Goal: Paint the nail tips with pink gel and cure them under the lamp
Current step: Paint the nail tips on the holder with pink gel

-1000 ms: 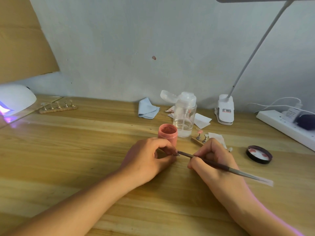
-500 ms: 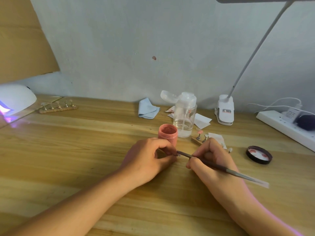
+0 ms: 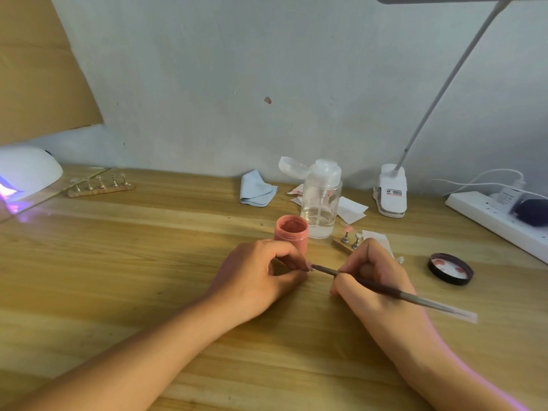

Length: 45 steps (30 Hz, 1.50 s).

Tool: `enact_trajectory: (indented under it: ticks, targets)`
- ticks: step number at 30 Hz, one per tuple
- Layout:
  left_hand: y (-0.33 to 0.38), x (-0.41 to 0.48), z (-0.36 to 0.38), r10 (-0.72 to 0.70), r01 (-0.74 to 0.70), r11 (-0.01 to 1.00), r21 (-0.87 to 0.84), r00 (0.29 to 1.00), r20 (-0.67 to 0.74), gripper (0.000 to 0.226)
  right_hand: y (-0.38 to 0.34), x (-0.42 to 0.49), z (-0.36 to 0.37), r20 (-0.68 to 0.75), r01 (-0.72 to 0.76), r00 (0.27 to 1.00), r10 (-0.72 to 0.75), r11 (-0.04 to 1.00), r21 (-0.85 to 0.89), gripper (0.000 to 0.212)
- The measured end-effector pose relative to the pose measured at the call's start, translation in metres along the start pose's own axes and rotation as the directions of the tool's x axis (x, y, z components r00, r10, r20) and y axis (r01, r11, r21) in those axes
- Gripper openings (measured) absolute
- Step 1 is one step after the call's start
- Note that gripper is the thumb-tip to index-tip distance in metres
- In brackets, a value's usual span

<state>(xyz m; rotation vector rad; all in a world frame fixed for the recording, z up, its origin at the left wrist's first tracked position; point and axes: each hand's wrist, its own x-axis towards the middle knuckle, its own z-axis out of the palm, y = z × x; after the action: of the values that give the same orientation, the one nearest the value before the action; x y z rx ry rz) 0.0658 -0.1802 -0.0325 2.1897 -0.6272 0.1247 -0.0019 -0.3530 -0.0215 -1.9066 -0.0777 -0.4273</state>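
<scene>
No word or number can be read with certainty. The white lamp clamp (image 3: 390, 203) bears a small label (image 3: 393, 192) with a red mark at its left end and a few lines of dark print, too small to make out. The white adapter (image 3: 505, 197) plugged into the power strip (image 3: 486, 216) on the surface (image 3: 148, 247) carries faint grey print, likewise too blurred to read.

Pink jar (image 3: 292, 232); small pinkish nail tip (image 3: 309, 266); brush (image 3: 385, 289), dark brown shaft, pale translucent end; black lid (image 3: 450, 269), white inside with pink smears; clear bottle (image 3: 321, 203), white cap; pale blue cloth (image 3: 256, 188); white curing lamp (image 3: 26, 170), violet glow; white power strip (image 3: 489, 221); light wooden table (image 3: 133, 262), streaked grain; grey-white wall (image 3: 267, 54)
</scene>
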Motion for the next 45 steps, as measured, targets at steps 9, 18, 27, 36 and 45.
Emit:
enact_trajectory:
  ticks: [9, 18, 27, 36, 45]
  targets:
    - [-0.001, 0.001, 0.001, -0.025, 0.025, 1.0, -0.008, 1.0, 0.004, 0.017, -0.003, -0.005, -0.001, -0.13, 0.127, 0.984, -0.122, 0.991, 0.03, 0.011]
    - [0.001, 0.001, 0.001, -0.039, 0.039, 0.999, 0.031, 0.999, 0.001, 0.025, -0.022, 0.005, -0.004, -0.036, 0.102, 0.994, -0.101, 0.994, 0.037, 0.02]
    - [0.0, 0.001, 0.001, -0.066, 0.066, 0.997, 0.026, 0.998, 0.004, 0.026, -0.036, 0.069, 0.013, 0.035, -0.148, 0.988, 0.153, 0.984, -0.099, 0.012]
    - [-0.003, 0.0, 0.002, -0.042, 0.042, 0.999, 0.018, 0.999, -0.004, 0.026, -0.032, 0.068, 0.022, -0.074, -0.075, 0.995, 0.062, 0.977, -0.199, 0.01]
    - [-0.006, 0.003, 0.002, -0.021, 0.021, 1.0, 0.005, 1.0, 0.008, 0.022, -0.02, 0.001, -0.001, -0.016, -0.156, 0.985, 0.173, 0.917, 0.366, 0.011]
